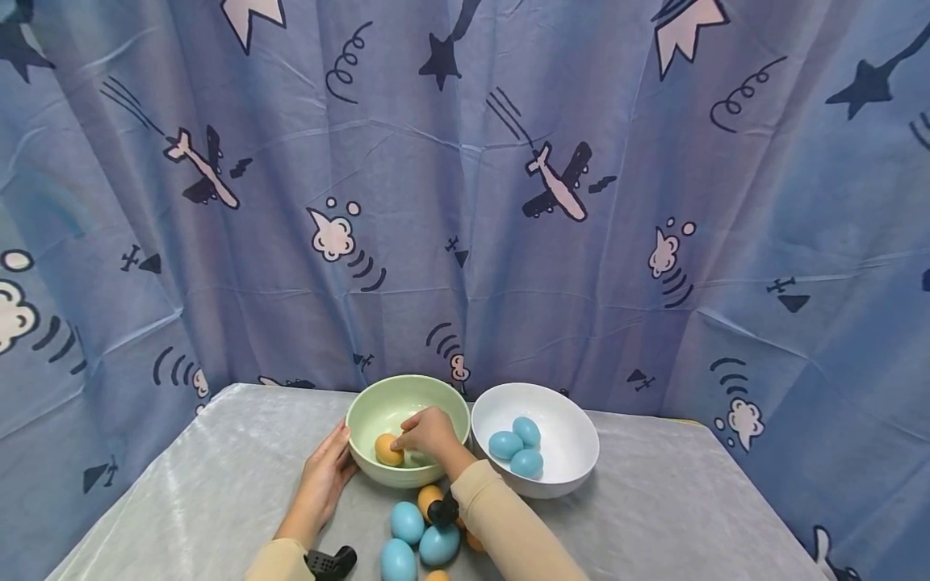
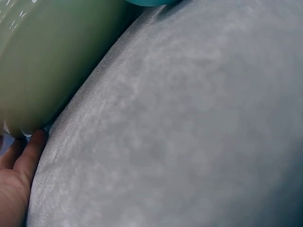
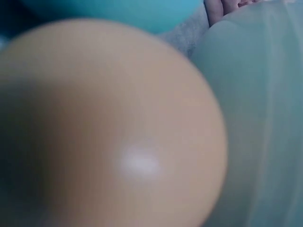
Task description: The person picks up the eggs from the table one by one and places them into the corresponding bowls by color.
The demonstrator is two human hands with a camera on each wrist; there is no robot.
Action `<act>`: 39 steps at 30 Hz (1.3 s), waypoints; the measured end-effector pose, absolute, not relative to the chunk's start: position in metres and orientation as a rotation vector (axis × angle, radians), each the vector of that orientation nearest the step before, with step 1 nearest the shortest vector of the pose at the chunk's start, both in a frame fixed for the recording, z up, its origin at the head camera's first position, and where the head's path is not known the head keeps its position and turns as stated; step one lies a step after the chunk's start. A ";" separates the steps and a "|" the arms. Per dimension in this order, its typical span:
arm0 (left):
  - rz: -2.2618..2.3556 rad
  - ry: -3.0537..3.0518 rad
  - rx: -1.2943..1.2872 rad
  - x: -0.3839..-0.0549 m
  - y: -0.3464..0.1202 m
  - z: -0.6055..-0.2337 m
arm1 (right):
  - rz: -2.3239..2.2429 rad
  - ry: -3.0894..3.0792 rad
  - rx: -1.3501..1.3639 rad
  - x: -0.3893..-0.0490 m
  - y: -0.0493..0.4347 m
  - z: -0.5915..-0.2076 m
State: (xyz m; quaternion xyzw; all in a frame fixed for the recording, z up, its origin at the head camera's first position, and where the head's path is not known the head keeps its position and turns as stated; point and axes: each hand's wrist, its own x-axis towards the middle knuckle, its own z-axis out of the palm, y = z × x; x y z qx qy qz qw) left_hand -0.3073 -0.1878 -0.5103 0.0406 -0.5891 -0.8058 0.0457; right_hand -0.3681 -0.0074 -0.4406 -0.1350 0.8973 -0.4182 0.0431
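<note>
My left hand rests against the left side of a light green bowl. In the left wrist view its fingers lie fairly straight and touch the low part of the bowl's wall. Inside this bowl, my right hand pinches an orange egg with thumb and fingertips; the far side of the grip is hidden. Below the right wrist, several blue eggs and orange eggs lie on the table. One orange egg fills much of the right wrist view.
A white bowl stands just right of the green one, with 3 blue eggs in it. Grey cloth covers the table. A blue patterned curtain hangs behind. Black wrist devices sit on both forearms.
</note>
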 end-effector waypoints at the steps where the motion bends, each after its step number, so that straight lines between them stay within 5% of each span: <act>1: -2.459 -1.799 0.123 -0.307 -0.188 -0.510 | -1.294 2.747 -0.419 -0.368 -0.008 -0.441; 11: -2.460 -1.809 0.127 -0.304 -0.188 -0.508 | -1.700 2.475 -0.440 -0.354 0.011 -0.421; 39: -2.455 -1.802 0.138 -0.305 -0.187 -0.506 | -1.579 2.336 -0.654 -0.280 0.135 -0.412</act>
